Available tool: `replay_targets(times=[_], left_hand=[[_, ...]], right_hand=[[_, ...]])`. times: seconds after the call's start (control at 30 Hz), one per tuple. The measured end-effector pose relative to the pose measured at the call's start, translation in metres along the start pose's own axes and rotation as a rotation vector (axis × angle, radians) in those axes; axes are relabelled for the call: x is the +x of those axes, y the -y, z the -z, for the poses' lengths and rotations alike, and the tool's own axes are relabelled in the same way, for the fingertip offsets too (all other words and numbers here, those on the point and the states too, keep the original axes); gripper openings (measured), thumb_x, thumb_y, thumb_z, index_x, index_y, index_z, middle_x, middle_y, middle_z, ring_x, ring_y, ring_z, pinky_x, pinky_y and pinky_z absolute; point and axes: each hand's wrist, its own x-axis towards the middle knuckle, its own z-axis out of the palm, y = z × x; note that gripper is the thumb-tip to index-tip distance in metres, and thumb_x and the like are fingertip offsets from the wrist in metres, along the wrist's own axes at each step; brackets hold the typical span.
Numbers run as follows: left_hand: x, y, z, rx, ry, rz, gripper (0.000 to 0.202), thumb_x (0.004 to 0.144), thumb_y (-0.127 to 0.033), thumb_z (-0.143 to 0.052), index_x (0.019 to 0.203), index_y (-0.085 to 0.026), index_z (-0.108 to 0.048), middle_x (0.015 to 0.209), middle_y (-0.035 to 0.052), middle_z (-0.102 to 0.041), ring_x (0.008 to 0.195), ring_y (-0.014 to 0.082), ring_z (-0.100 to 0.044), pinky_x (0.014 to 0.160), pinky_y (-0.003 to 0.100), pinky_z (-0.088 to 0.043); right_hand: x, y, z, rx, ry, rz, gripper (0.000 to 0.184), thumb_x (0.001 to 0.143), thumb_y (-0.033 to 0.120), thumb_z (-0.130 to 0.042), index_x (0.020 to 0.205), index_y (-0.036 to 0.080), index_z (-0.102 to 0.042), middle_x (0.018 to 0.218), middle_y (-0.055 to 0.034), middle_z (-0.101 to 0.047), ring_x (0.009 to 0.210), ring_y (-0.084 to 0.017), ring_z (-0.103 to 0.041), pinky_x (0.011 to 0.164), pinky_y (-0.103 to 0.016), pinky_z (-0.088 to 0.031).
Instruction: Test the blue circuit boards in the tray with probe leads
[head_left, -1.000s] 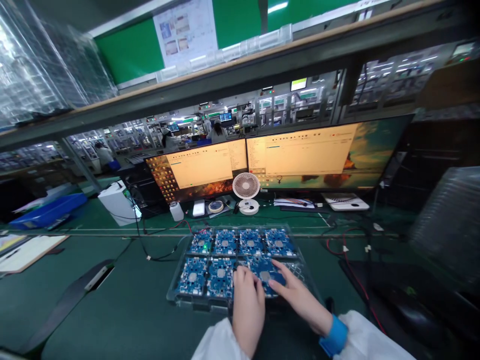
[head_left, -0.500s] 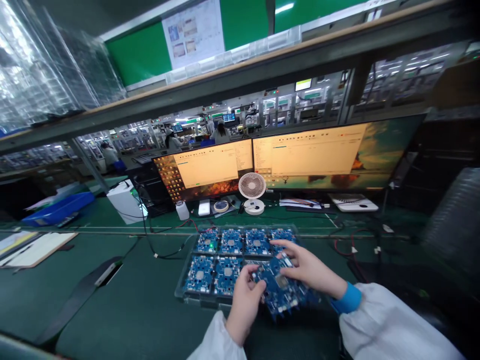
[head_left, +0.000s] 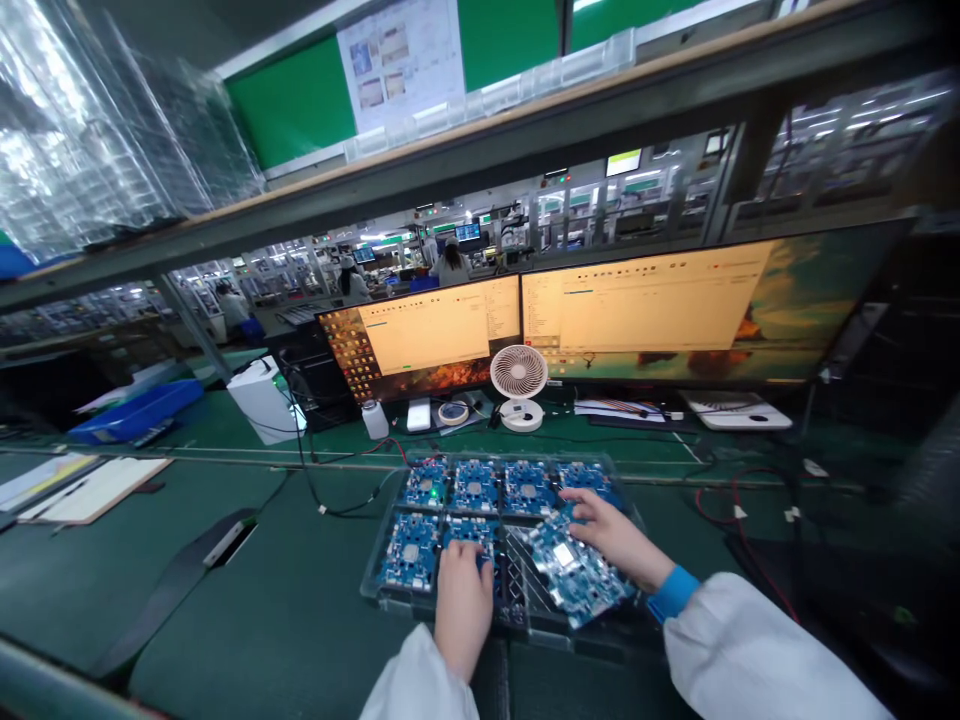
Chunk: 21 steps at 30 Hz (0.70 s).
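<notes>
Blue board (head_left: 576, 572), stiff, light, likely fragile: our right hand (head_left: 611, 535) pinches its 12 o'clock edge; hold edges only. Left hand (head_left: 463, 600) rests flat, fingers together, on tray (head_left: 375, 585).

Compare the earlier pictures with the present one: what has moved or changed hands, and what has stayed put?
The loose circuit board, lifted from the tray by both hands, now lies tilted at its right end under the right hand alone. The left hand let go and rests on a front-row board. The other boards, monitors and fan stayed.
</notes>
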Motion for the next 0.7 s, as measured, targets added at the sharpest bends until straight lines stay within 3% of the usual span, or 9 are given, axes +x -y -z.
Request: replay_targets(times=[0.13, 0.23, 0.33, 0.5, 0.7], left_hand=[[0.013, 0.007, -0.004, 0.162, 0.069, 0.035, 0.025, 0.083, -0.018, -0.045, 0.101, -0.015, -0.062, 0.107, 0.0111, -0.061, 0.102, 0.0215, -0.056, 0.094, 0.03, -0.039], [0.017, 0.007, -0.006, 0.192, 0.045, 0.063, 0.024, 0.083, -0.017, -0.046, 0.102, -0.016, -0.06, 0.104, 0.0089, -0.063, 0.098, 0.0202, -0.058, 0.089, 0.028, -0.04], [0.02, 0.008, -0.005, 0.234, 0.015, 0.054, 0.017, 0.083, -0.019, -0.048, 0.094, -0.017, -0.061, 0.1, 0.0081, -0.063, 0.095, 0.0206, -0.058, 0.087, 0.028, -0.041], [0.031, 0.013, -0.005, 0.226, 0.044, 0.038, 0.02, 0.085, -0.015, -0.042, 0.083, -0.016, -0.062, 0.092, 0.0087, -0.064, 0.088, 0.0198, -0.06, 0.084, 0.029, -0.041], [0.032, 0.007, 0.005, 0.175, 0.034, 0.035, 0.027, 0.09, -0.018, -0.034, 0.085, -0.014, -0.061, 0.09, 0.0103, -0.066, 0.088, 0.0196, -0.06, 0.084, 0.029, -0.042]], right_hand=[[0.009, -0.008, -0.016, -0.099, -0.056, 0.006, 0.028, 0.082, 0.015, -0.062, 0.109, 0.013, -0.053, 0.094, -0.0022, -0.055, 0.067, -0.011, -0.053, 0.068, -0.026, -0.049], [0.004, -0.014, -0.025, -0.132, -0.096, 0.05, 0.02, 0.085, 0.009, -0.058, 0.105, 0.012, -0.054, 0.103, -0.0041, -0.054, 0.079, -0.014, -0.056, 0.078, -0.03, -0.049], [-0.003, -0.019, -0.028, -0.149, -0.179, 0.088, 0.029, 0.082, 0.004, -0.045, 0.106, 0.015, -0.055, 0.111, -0.0054, -0.053, 0.096, -0.017, -0.054, 0.089, -0.033, -0.045], [-0.019, -0.02, -0.037, -0.156, -0.261, 0.124, 0.036, 0.08, 0.012, -0.032, 0.107, 0.017, -0.055, 0.113, -0.0088, -0.05, 0.105, -0.021, -0.049, 0.096, -0.037, -0.04], [-0.044, 0.001, -0.041, -0.136, -0.149, 0.154, 0.018, 0.072, 0.027, -0.05, 0.084, 0.022, -0.062, 0.098, -0.0069, -0.055, 0.102, -0.029, -0.043, 0.1, -0.048, -0.03]])
